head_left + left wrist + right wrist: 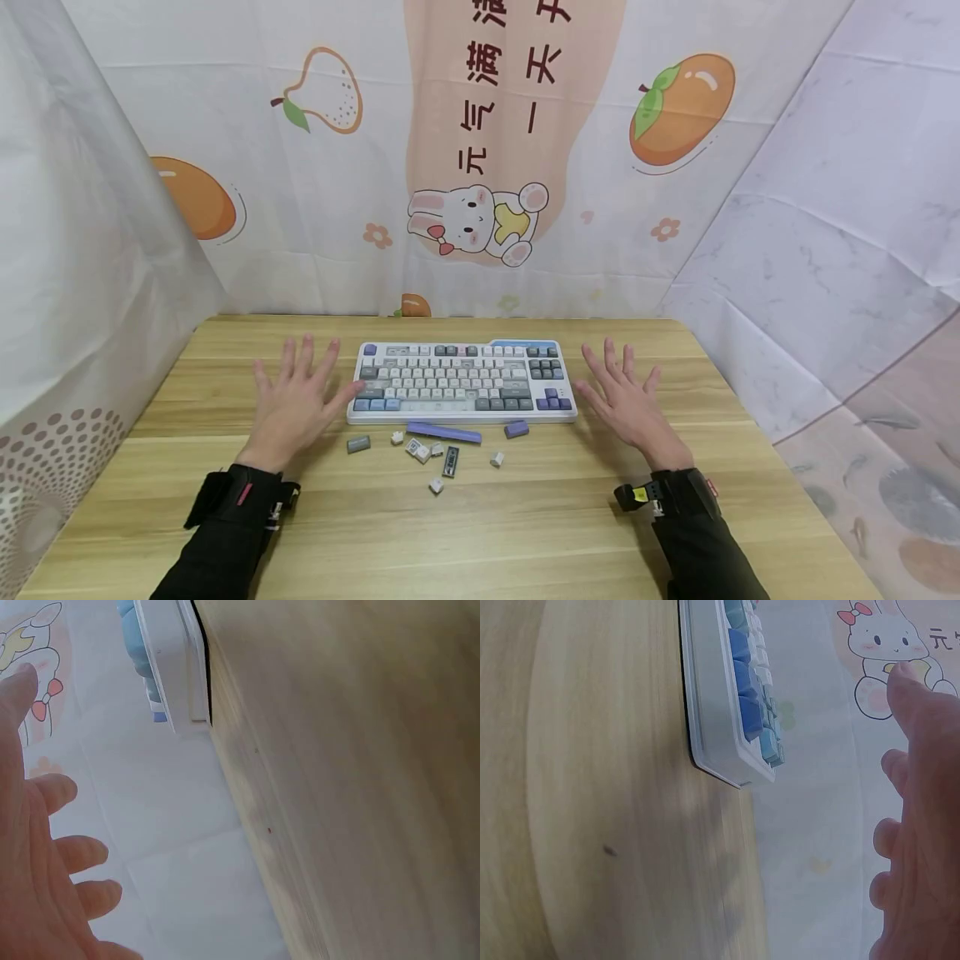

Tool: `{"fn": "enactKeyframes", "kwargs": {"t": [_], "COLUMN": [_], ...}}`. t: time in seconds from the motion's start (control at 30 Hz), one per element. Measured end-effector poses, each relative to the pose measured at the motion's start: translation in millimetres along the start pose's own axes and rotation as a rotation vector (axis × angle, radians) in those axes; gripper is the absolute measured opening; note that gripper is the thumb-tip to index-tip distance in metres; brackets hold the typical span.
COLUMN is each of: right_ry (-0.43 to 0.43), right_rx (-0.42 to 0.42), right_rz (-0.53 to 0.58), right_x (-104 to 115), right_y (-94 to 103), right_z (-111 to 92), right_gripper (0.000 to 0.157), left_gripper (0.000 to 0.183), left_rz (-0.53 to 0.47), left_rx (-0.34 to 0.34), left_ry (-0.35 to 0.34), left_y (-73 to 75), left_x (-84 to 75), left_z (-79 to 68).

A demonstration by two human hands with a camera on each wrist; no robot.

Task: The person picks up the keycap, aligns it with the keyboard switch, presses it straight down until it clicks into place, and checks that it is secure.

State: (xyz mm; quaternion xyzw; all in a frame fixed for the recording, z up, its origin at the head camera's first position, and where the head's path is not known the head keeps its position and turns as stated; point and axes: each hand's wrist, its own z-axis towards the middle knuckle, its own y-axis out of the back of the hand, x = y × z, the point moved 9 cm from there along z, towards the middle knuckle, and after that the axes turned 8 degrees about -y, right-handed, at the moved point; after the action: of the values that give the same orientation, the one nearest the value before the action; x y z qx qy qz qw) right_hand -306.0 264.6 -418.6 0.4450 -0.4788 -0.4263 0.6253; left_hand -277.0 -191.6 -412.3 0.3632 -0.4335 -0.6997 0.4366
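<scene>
A white mechanical keyboard (450, 386) with grey, white, blue and purple keycaps lies in the middle of the wooden table. In front of it are several loose keycaps: a long purple spacebar (443, 432), a short purple keycap (516, 429), a grey keycap (358, 444), a dark keycap (450, 462) and small white ones (436, 485). My left hand (294, 410) is spread with straight fingers at the keyboard's left end, thumb overlapping its edge in the head view. On the right, my right hand (627, 404) is spread beside the keyboard's end, holding nothing.
Behind the table (525, 533) hangs a white printed cloth (337, 208) with fruit and a rabbit. Cloth panels also stand at the left (97, 250) and right (847, 208). Black wrist straps (243, 492) with small cameras sit over dark sleeves.
</scene>
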Motion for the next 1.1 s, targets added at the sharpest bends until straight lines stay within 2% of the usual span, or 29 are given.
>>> {"fn": "enactKeyframes", "kwargs": {"t": [0.2,0.33,0.5,0.73,1.0,1.1], "right_ry": [-0.001,-0.004,-0.003,0.062,0.139,0.179], "right_rx": [0.016,0.022,0.021,-0.015,-0.008,-0.02], "right_rz": [0.015,0.018,0.034,0.081,0.141,0.18], "right_x": [0.9,2.6,3.6,10.9,23.0,31.7], "right_y": [-1.8,-2.8,-3.2,1.1,-1.9,-0.7], "right_z": [0.2,0.4,0.8,1.5,-1.3,-3.4], "right_gripper": [0.068,0.07,0.072,0.07,0.056,0.047], "left_gripper": [0.082,0.078,0.066,0.062,0.054,0.05], "left_rz": [-0.199,-0.292,-0.294,-0.296,-0.321,-0.322], "left_rx": [0.059,0.02,-0.024,0.05,0.154,0.165], "left_ry": [-0.032,-0.104,-0.174,-0.216,-0.181,-0.186], "left_y": [-8.5,-8.6,-7.8,-15.4,-27.8,-28.9], "left_x": [-6.1,-14.5,-23.0,-33.3,-34.1,-35.3], "left_z": [2.5,4.2,3.9,2.2,-0.2,-0.7]}}
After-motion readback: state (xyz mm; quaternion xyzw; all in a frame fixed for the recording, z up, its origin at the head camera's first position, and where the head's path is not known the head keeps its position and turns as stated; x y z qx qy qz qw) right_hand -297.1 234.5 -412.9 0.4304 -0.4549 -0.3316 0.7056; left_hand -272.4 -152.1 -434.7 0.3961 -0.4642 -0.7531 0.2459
